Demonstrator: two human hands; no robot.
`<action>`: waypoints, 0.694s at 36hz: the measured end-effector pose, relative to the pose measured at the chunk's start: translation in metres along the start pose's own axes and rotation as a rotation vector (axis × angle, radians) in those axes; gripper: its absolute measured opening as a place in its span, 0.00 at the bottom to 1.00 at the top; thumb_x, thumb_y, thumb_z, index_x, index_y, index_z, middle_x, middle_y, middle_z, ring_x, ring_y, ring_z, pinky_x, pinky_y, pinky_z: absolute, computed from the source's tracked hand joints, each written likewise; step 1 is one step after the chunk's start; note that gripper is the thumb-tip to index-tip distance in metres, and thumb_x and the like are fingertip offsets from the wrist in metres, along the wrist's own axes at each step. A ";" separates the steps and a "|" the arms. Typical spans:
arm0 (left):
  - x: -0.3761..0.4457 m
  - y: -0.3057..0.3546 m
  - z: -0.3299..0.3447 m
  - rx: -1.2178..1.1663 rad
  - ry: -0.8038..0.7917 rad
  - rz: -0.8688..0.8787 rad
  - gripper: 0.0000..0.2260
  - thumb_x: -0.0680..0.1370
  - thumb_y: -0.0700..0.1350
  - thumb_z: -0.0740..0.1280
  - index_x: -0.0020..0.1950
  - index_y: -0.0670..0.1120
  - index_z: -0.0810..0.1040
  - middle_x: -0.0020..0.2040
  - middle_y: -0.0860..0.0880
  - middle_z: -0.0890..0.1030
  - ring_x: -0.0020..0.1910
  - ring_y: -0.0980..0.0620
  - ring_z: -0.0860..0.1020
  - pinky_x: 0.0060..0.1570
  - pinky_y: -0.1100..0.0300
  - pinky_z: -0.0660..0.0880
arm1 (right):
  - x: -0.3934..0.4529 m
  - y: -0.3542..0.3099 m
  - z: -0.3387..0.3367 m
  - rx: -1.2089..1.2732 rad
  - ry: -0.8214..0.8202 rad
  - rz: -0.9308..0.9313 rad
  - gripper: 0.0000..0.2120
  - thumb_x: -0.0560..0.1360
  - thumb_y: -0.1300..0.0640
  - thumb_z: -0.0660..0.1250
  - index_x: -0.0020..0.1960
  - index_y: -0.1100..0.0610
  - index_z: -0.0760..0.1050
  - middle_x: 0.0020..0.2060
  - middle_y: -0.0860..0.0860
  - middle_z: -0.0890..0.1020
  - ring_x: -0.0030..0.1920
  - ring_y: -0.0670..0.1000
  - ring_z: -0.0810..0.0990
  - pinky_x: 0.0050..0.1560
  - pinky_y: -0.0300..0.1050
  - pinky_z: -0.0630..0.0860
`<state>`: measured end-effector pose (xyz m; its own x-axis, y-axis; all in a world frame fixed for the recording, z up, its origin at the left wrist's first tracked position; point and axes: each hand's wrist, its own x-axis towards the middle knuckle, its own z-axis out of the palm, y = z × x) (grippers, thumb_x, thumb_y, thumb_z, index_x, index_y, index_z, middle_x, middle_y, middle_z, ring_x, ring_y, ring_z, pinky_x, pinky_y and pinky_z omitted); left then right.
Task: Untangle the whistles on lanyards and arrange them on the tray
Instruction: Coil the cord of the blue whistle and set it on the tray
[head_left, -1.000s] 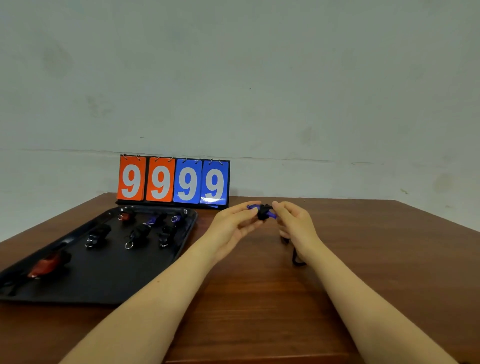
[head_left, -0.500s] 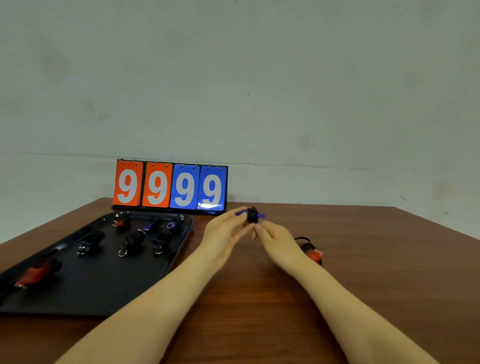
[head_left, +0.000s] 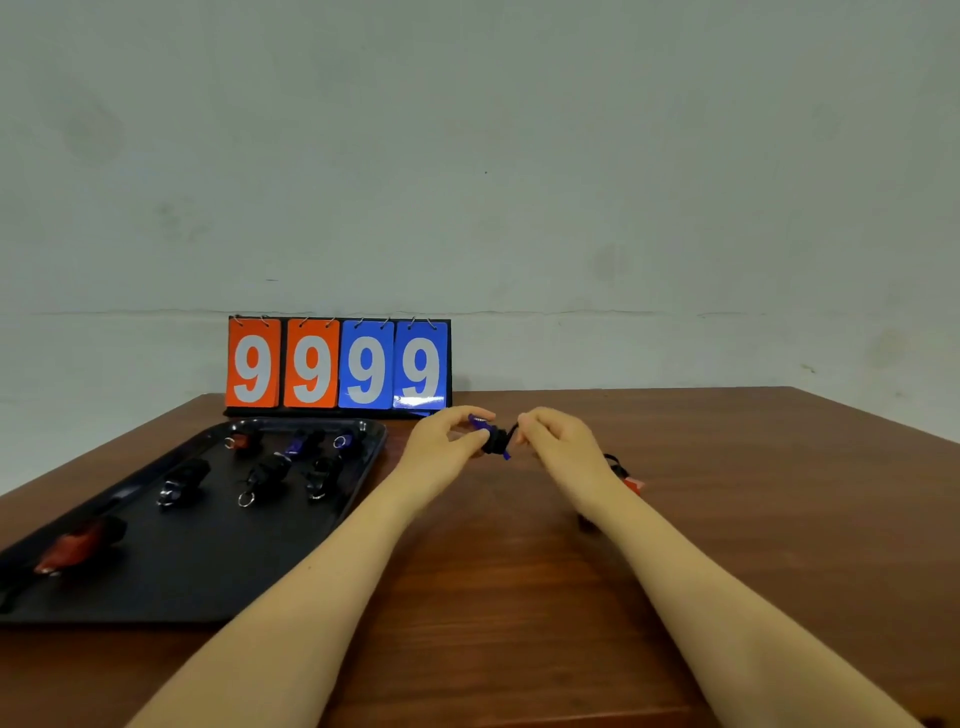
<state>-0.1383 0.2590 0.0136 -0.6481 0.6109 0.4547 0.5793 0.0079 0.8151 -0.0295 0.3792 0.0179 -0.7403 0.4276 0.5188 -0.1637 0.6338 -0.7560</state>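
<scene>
Whistle (head_left: 485, 430) (blue, black lanyard) sits pinched between left hand (head_left: 445, 444) and right hand (head_left: 558, 441) grips.

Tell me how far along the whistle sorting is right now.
Mostly done, it seems: several wound whistles already lie in rows on the black tray, including a red whistle near its front. In hand: the left hand and right hand both pinch a blue whistle with its black cord bunched. Left: at least one more red whistle lying on the table behind the right wrist.
</scene>
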 end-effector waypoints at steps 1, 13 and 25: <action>-0.002 0.002 0.000 0.001 -0.030 -0.009 0.09 0.79 0.39 0.65 0.55 0.50 0.78 0.52 0.50 0.79 0.52 0.54 0.79 0.49 0.65 0.78 | 0.000 0.000 0.000 0.005 0.011 0.009 0.16 0.81 0.55 0.57 0.37 0.53 0.73 0.26 0.44 0.70 0.27 0.40 0.66 0.33 0.37 0.62; -0.016 0.020 -0.004 -0.585 -0.265 -0.198 0.10 0.80 0.36 0.62 0.56 0.41 0.81 0.50 0.44 0.83 0.49 0.53 0.82 0.49 0.62 0.78 | -0.001 -0.001 -0.006 0.364 -0.069 0.208 0.15 0.81 0.54 0.61 0.38 0.60 0.73 0.23 0.45 0.65 0.24 0.45 0.60 0.24 0.37 0.58; -0.013 0.020 0.003 -1.004 -0.140 -0.247 0.09 0.79 0.32 0.61 0.54 0.36 0.79 0.50 0.41 0.84 0.49 0.49 0.83 0.47 0.60 0.81 | -0.001 0.000 0.005 0.395 -0.129 0.290 0.16 0.82 0.55 0.58 0.37 0.58 0.72 0.22 0.45 0.66 0.22 0.44 0.59 0.23 0.36 0.56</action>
<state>-0.1171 0.2539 0.0229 -0.5925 0.7685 0.2415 -0.2801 -0.4777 0.8327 -0.0318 0.3761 0.0153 -0.8621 0.4514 0.2302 -0.1551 0.1974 -0.9680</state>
